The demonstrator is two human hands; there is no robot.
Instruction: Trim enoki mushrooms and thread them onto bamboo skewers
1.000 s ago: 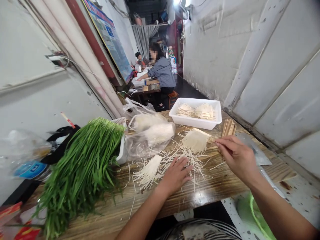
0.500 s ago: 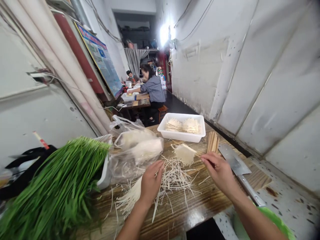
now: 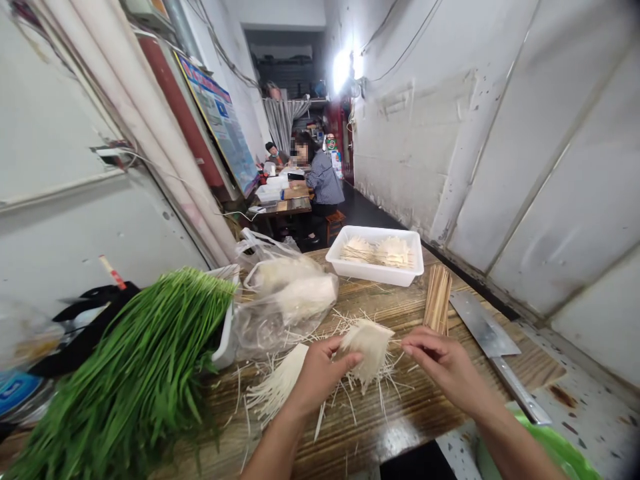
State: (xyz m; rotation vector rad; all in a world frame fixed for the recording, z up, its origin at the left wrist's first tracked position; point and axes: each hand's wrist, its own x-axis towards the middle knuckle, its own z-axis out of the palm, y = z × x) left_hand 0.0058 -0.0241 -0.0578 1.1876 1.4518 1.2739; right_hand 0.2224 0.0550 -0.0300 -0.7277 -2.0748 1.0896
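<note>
A flat bunch of enoki mushrooms (image 3: 369, 343) hangs over the wooden table, threaded on a thin bamboo skewer (image 3: 397, 342). My right hand (image 3: 447, 367) pinches the skewer's end to the right of the bunch. At the bunch's left edge my left hand (image 3: 320, 377) closes on it, thumb in front and fingers partly hidden behind. Under and around it lie loose enoki strands (image 3: 386, 393), with a thicker cut bundle of enoki (image 3: 280, 387) partly covered by my left hand and wrist.
Behind stands a white tray (image 3: 373, 272) of skewered bunches. Bamboo skewers (image 3: 439, 300) and a cleaver (image 3: 483, 323) lie right. Plastic bags of enoki (image 3: 305, 300) and green chives (image 3: 150, 360) are left. A co-worker in a striped shirt (image 3: 327, 179) sits at a farther table.
My left hand has moved right, from above the loose strands onto the skewered bunch. The bunch has come nearer to me, and the camera view has shifted slightly left.
</note>
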